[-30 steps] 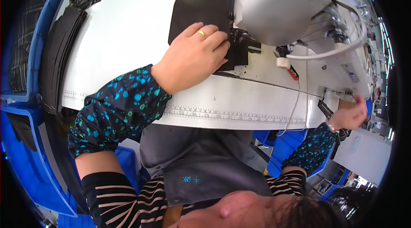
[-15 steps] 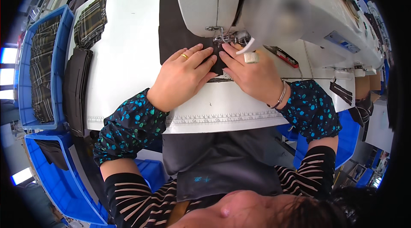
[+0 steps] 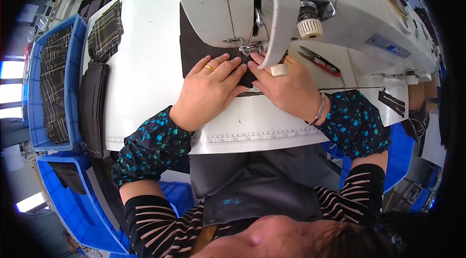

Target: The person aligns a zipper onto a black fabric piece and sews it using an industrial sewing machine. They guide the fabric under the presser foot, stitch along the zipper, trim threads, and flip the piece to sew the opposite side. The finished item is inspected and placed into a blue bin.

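A black fabric piece lies on the white sewing table, running under the head of a white sewing machine. My left hand, with a gold ring, lies flat on the fabric just left of the needle. My right hand, with a thin bracelet at the wrist, presses the fabric from the right, its fingertips right by the presser foot. The fingertips of both hands nearly meet in front of the needle. Most of the fabric's near edge is hidden under my hands.
Red-handled thread snips lie right of the machine. A stack of black pieces and plaid pieces sit at the table's left edge. Blue bins with plaid cloth stand further left. A ruler strip runs along the front edge.
My right hand came from far right, off the table's right end, to the fabric by the needle. My view swung to centre on the machine. My left hand has stayed pressed on the fabric.
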Action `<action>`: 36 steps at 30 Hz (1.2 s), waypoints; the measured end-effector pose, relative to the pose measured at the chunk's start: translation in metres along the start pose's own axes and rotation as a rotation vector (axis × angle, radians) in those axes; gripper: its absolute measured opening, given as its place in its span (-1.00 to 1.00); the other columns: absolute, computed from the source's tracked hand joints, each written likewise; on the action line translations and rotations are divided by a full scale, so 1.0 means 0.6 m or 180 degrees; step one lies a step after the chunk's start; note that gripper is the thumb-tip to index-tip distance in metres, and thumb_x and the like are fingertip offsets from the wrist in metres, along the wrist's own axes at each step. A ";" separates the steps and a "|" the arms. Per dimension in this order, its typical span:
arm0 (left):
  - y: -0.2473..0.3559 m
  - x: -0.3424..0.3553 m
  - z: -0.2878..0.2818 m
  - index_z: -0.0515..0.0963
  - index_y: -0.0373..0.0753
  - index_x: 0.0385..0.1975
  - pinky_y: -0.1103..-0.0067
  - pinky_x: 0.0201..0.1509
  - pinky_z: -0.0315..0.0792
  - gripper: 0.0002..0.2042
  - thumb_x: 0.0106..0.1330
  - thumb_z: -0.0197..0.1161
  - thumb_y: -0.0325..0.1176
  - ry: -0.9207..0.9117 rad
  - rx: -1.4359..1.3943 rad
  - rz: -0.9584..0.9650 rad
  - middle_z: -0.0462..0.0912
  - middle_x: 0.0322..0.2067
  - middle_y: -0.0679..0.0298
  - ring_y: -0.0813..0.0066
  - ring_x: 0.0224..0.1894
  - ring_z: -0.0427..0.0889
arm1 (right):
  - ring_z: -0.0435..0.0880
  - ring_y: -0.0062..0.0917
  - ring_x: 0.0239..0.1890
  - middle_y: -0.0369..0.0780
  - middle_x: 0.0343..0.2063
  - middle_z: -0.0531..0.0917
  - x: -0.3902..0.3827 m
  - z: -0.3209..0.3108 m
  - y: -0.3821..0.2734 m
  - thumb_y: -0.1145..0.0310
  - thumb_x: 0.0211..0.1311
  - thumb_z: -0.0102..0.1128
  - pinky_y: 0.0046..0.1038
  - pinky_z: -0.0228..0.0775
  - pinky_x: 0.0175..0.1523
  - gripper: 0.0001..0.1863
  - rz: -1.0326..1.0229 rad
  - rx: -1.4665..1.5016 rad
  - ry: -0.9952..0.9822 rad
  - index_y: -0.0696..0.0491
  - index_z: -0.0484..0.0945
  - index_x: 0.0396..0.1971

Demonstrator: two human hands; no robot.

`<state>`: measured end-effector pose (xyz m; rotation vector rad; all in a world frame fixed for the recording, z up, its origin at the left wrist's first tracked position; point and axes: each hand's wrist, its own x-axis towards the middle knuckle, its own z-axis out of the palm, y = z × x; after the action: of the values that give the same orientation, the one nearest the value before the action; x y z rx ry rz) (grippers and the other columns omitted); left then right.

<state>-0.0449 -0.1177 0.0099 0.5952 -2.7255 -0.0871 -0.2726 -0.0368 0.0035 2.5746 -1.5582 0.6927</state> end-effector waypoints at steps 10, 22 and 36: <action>-0.001 0.004 0.004 0.68 -0.19 0.15 0.33 0.27 0.52 -0.56 0.32 0.43 -0.17 0.0054 -0.0025 -0.0024 0.71 0.14 0.27 0.22 0.25 0.64 | 0.66 -0.23 -0.03 -0.11 -0.26 0.71 0.002 0.009 0.001 0.32 0.14 0.37 -0.09 0.47 0.26 -0.83 -0.0014 0.0085 0.0275 0.11 0.72 -0.36; -0.004 0.006 0.004 0.70 -0.18 0.14 0.33 0.29 0.51 -0.57 0.33 0.43 -0.16 0.0097 -0.0010 -0.0064 0.73 0.13 0.26 0.22 0.24 0.64 | 0.65 -0.23 -0.02 -0.12 -0.21 0.69 0.008 0.006 -0.003 0.35 0.19 0.35 -0.08 0.45 0.28 -0.81 0.0057 0.0243 0.0322 0.15 0.70 -0.27; -0.006 0.009 0.004 0.67 -0.21 0.16 0.29 0.29 0.51 -0.56 0.36 0.39 -0.13 0.0053 -0.0034 -0.0083 0.70 0.14 0.22 0.21 0.26 0.63 | 0.64 -0.23 0.03 -0.13 -0.17 0.70 0.005 0.007 0.002 0.33 0.23 0.37 -0.06 0.39 0.35 -0.70 0.0119 0.0183 0.0197 0.19 0.69 -0.12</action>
<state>-0.0489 -0.1229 0.0086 0.6260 -2.7000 -0.1026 -0.2708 -0.0409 0.0008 2.5436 -1.5945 0.8246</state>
